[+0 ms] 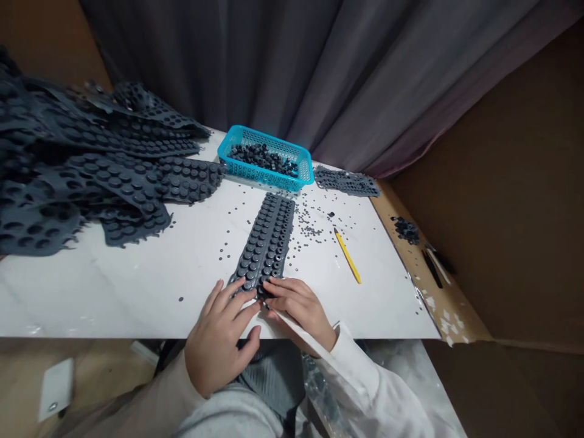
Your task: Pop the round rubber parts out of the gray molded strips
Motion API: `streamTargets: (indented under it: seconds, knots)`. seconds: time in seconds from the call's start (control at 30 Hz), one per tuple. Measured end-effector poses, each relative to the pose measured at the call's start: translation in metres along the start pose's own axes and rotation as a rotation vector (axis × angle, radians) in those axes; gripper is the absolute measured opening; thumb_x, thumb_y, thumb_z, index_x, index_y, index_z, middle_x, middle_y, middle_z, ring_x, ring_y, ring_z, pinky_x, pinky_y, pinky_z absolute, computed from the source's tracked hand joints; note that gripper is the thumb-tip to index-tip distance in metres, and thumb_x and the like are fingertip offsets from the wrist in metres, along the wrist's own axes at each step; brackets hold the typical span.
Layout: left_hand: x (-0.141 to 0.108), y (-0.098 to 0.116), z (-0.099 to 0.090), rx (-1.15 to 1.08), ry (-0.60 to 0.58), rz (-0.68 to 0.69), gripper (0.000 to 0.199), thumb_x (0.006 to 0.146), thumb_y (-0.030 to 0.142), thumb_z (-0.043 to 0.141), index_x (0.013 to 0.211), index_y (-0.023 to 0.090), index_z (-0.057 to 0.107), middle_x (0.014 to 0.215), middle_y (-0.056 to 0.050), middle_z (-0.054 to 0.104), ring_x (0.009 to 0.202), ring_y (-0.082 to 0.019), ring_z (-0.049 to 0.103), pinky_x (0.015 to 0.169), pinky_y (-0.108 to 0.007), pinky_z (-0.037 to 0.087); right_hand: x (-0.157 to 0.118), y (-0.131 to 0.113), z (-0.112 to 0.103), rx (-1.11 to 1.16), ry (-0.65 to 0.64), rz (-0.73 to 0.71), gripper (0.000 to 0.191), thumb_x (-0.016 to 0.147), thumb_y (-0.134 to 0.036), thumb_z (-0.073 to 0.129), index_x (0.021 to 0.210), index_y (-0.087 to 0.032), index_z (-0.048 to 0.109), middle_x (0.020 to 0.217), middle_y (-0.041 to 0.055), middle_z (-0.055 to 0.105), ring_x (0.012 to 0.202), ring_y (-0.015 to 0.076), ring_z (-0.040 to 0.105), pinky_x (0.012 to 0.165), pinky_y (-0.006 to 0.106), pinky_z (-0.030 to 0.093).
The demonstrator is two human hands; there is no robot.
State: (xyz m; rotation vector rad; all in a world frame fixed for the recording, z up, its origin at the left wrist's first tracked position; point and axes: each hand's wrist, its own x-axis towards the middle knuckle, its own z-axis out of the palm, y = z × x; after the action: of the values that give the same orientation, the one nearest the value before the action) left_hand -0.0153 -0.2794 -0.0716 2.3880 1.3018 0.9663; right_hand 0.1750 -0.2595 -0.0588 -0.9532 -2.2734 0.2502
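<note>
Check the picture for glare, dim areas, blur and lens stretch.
Head view: small glare spots on the table near its front left edge; head view: faint glints on studs of the mat; head view: curtain and right-side cardboard dim, the folds splaying, likely wide-lens stretch; head view: left hand and right hand fairly clear, far-left pile softer.

two hands [223, 344] [298, 307], one basket [255, 173], one yellow tool [347, 256]

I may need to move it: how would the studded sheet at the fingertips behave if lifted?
The sheet would probably sag, like those bent and drooping in the pile. Its ragged edge may tear. Lying flat, it seems unlikely to roll.
</note>
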Motion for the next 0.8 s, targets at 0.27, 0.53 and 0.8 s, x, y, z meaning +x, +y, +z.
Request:
streamTargets:
  seconds: [0.27,0.53,0.8]
  knots:
    - [0.000,-0.001,0.000,0.003,-0.003,0.004,0.020,0.079,0.021,0.055,0.095,0.017,0.066,0.104,-0.006,0.065,0.116,-0.029,0.048,0.105,-0.055,0.029,0.001,0.002,0.003,-0.073,-0.030,-0.010,0.010,0.085,-0.025,0.060,0.093,-0.019,0.062,0.111,0.0056,0.068,0.110,0.0187,0.058,0.087,0.035,0.049]
    - [0.000,-0.001,0.000,0.008,-0.006,-0.006,0.020,0.078,0.021,0.056,0.095,0.017,0.066,0.104,-0.006,0.065,0.115,-0.029,0.049,0.105,-0.054,0.030,0.003,0.000,0.003,-0.343,-0.067,-0.183,0.012,0.090,-0.019,0.051,0.095,-0.017,0.061,0.115,0.0070,0.066,0.109,0.0193,0.058,0.089,0.037,0.047]
    - [0.000,-0.001,0.000,0.005,0.001,-0.009,0.024,0.078,0.021,0.054,0.100,0.021,0.066,0.106,-0.005,0.066,0.116,-0.029,0.048,0.105,-0.055,0.030,0.004,0.011,0.000,-0.241,0.025,-0.044,0.015,0.087,-0.016,0.053,0.102,-0.016,0.058,0.117,0.0138,0.064,0.108,0.0209,0.059,0.089,0.039,0.048]
